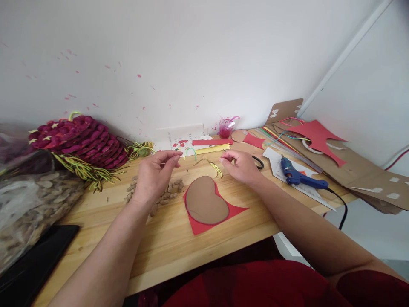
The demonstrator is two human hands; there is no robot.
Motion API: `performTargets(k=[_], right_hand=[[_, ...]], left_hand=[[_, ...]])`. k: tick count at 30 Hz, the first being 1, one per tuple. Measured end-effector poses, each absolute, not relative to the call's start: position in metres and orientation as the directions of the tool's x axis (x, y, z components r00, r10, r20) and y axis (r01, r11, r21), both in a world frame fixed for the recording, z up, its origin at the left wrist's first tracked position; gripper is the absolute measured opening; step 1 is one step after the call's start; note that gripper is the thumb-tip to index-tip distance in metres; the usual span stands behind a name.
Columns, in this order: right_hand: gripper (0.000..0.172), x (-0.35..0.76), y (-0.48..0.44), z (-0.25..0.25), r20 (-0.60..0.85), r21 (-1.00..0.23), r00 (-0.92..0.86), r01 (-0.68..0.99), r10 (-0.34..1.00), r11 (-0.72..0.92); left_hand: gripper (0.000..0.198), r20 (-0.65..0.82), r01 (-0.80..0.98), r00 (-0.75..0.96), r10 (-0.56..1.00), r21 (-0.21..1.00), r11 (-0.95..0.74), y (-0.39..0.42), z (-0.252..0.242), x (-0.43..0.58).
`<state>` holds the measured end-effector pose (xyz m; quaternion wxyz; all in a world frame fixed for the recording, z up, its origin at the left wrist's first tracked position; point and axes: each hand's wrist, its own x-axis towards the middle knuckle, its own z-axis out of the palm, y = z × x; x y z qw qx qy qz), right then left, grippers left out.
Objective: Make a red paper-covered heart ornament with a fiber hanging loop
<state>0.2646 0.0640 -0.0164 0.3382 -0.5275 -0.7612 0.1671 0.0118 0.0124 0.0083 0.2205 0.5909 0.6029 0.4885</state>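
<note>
My left hand (156, 172) is raised over the left part of the table, thumb and fingertips pinched together. Opposite it, my right hand (241, 165) is closed in a similar pinch. Whatever is between the fingers of either hand is too thin to make out. Between the hands lies a small yellow and dark cord tassel (217, 169), with a green cord loop (191, 151) a little behind. Nearer me, a bean-shaped cardboard piece (207, 202) rests on red paper (195, 227). Brown seed shells (164, 198) lie loose beneath my left hand.
A magenta layered craft piece (86, 140) and a bag of shells (41, 204) stand left, near a black flat device (54, 251). At right are a blue glue gun (303, 177), its cord, scissors (258, 162) and cardboard (345, 175). A cup of magenta paint (226, 128) stands behind.
</note>
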Motion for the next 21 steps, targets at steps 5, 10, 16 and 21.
performTargets(k=[5,10,16,21], right_hand=[[0.019,0.265,0.063,-0.015,0.341,-0.61,-0.223,0.687,0.913,0.396],[0.018,0.265,0.063,-0.015,0.331,-0.611,-0.235,0.685,0.914,0.397],[0.024,0.262,0.067,-0.022,0.394,-0.531,-0.266,0.716,0.88,0.453],[0.04,0.256,0.068,-0.032,0.36,-0.422,-0.275,0.804,0.892,0.418]], left_hand=[[0.03,0.326,0.533,-0.113,0.939,0.817,-0.219,0.015,-0.001,0.011],[0.028,0.307,0.666,0.133,0.942,0.677,-0.315,0.006,-0.005,0.018],[0.062,0.172,0.725,0.484,0.858,0.47,-0.503,-0.003,-0.005,0.024],[0.073,0.085,0.742,0.553,0.829,0.403,-0.536,-0.004,-0.011,0.025]])
